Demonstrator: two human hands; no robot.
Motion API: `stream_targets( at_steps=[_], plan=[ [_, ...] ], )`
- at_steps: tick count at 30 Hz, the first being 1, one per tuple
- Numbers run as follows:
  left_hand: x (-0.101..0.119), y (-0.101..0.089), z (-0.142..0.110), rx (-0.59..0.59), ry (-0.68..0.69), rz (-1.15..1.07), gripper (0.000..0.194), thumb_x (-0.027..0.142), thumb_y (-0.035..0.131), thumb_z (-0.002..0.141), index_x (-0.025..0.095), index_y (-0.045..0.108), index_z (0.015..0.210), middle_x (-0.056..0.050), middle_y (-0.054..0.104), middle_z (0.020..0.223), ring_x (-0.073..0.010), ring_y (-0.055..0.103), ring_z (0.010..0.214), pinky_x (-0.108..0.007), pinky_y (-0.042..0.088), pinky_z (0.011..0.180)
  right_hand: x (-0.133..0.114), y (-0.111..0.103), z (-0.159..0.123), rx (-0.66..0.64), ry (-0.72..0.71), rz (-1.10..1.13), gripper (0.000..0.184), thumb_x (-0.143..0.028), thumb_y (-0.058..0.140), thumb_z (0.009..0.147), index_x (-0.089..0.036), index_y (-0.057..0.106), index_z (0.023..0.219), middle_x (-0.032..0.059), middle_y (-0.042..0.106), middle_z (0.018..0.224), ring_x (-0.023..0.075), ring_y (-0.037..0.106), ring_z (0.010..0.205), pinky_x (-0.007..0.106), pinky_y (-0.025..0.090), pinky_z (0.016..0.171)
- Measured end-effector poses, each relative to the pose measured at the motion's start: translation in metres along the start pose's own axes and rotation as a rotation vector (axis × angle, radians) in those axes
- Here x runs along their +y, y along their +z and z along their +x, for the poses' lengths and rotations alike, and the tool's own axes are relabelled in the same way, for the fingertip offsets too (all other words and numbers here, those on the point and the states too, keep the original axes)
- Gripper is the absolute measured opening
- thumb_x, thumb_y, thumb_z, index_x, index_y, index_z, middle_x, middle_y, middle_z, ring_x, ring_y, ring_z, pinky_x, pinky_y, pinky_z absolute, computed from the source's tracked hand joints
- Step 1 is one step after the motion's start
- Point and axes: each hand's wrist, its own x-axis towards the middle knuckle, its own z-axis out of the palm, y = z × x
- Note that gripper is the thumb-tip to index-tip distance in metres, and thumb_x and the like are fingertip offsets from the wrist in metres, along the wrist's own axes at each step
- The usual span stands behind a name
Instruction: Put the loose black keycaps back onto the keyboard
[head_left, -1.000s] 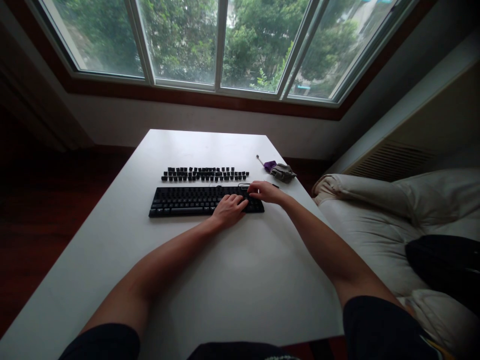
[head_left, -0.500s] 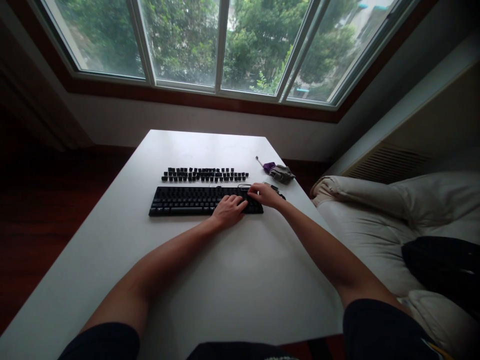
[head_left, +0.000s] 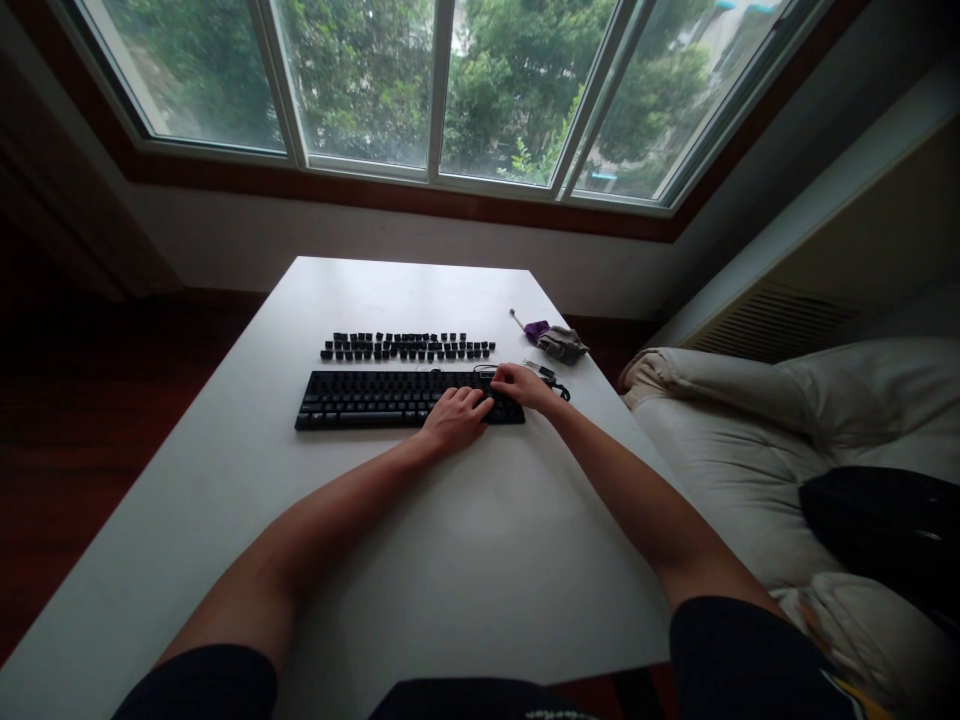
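A black keyboard [head_left: 375, 398] lies across the middle of a white table [head_left: 450, 560]. Behind it, loose black keycaps [head_left: 409, 347] are set out in rows. My left hand [head_left: 454, 418] rests on the right part of the keyboard with its fingers curled down on the keys. My right hand [head_left: 521, 385] sits at the keyboard's right end, fingers bent and pinched at the keys; whatever they hold is too small to make out.
A purple-handled tool [head_left: 534, 328] and a crumpled grey cloth [head_left: 562, 345] lie at the table's right edge, with a small dark tool [head_left: 551, 380] beside my right hand. A white cushioned seat [head_left: 750, 450] with a black item [head_left: 877, 530] stands to the right. Windows [head_left: 435, 90] fill the back.
Both hands stay on the keyboard's right end. The right hand has shifted slightly, uncovering the small dark tool on the table to its right.
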Motion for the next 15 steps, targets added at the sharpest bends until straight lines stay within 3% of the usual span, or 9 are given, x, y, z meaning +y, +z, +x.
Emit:
stream_targets(
  at_steps=[15],
  plan=[
    [0.0000,0.0014,0.0006,-0.005,-0.006,-0.010,0.044,0.035,0.054,0.095,0.023,0.052,0.138,-0.012,0.058,0.131,-0.0284,0.050,0.120,-0.044,0.040,0.099,0.0038,0.0017,-0.0046,0.021,-0.064,0.031,0.022,-0.042,0.065,0.084,-0.020,0.067,0.082,0.0025,0.063,0.084,0.0171,0.056,0.078,0.029,0.045,0.074]
  ],
)
